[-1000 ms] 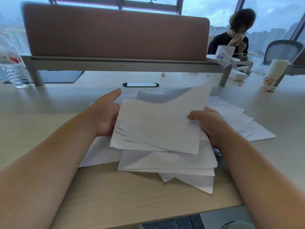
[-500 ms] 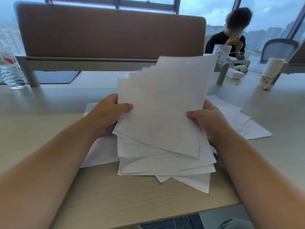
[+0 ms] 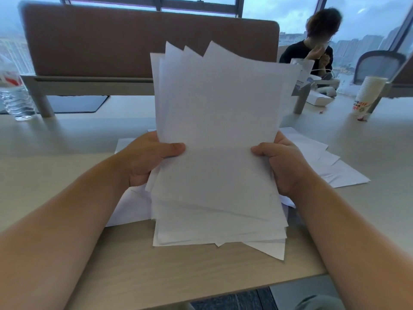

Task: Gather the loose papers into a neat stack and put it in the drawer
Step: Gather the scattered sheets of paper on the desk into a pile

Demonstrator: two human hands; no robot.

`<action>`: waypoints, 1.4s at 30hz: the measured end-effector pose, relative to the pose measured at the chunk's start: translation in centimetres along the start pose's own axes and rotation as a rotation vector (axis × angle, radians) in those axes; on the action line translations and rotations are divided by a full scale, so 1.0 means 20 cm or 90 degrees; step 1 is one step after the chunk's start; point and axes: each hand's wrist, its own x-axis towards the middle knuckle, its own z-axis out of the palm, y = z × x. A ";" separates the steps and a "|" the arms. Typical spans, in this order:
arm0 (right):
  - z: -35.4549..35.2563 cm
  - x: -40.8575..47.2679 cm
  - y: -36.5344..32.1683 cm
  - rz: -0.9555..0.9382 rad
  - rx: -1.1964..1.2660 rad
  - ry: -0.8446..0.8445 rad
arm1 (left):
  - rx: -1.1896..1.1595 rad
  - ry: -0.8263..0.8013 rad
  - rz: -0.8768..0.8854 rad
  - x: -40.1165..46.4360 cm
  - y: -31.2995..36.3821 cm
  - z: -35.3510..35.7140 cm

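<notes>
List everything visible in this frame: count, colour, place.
held papers: several, white, fanned and raised upright over the desk middle
loose papers: several, white, flat on the desk under and right of the held ones
desk: one, light wood, foreground
divider panel: one, brown, across the desk's far edge
water bottle: one, clear with red label, far left
dark mat: one, black, under the divider at left
paper cups: one stack, white with red print, far right
white box: one, far right beyond the divider
office chair: one, grey, far right
other person: one, black top, seated behind the divider
left hand: grip on the sheets' left edge
right hand: grip on the right edge
</notes>
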 end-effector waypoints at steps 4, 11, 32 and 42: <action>0.00 0.02 0.03 -0.021 -0.052 0.012 | 0.057 0.109 0.035 0.02 0.01 -0.01; 0.00 0.00 0.04 -0.061 -0.108 0.053 | 0.005 0.038 -0.003 0.02 -0.03 0.02; -0.43 -0.02 -0.18 0.323 -1.005 0.063 | -0.042 0.183 0.082 0.01 -0.05 0.05; -0.45 -0.09 -0.17 0.148 -0.484 0.267 | -0.015 0.145 0.072 0.08 -0.11 -0.03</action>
